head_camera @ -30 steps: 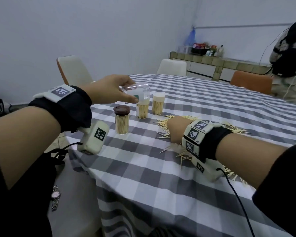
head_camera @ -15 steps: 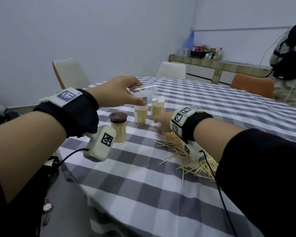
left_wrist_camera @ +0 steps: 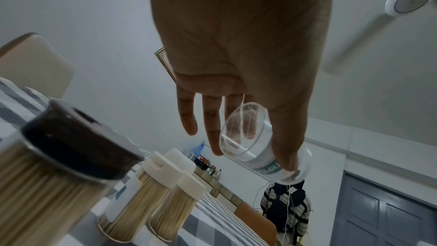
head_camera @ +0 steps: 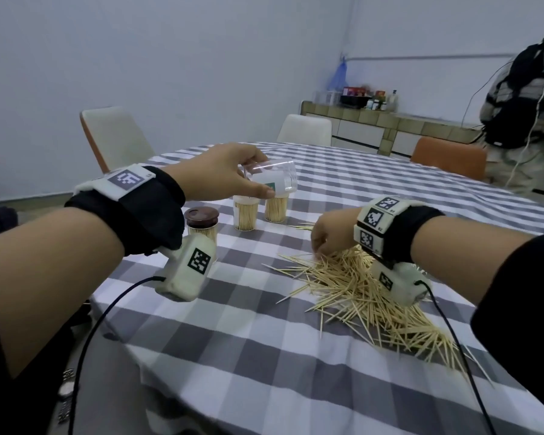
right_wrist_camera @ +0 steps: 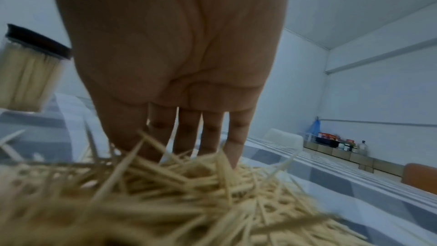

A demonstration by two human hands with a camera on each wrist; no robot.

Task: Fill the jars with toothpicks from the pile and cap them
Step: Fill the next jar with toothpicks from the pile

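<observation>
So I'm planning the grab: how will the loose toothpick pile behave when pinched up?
The toothpick pile lies crisscrossed, so a pinch by the right hand probably lifts an uneven bunch. The sticks look thin and stiff, likely light, so strays may slip out and scatter on the checked cloth.

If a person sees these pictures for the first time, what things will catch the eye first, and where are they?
First, the big pile of toothpicks spread on the checked tablecloth, where the right hand reaches into its far edge. Next, the clear empty jar, tilted in the left hand above three capped jars full of toothpicks.
</observation>
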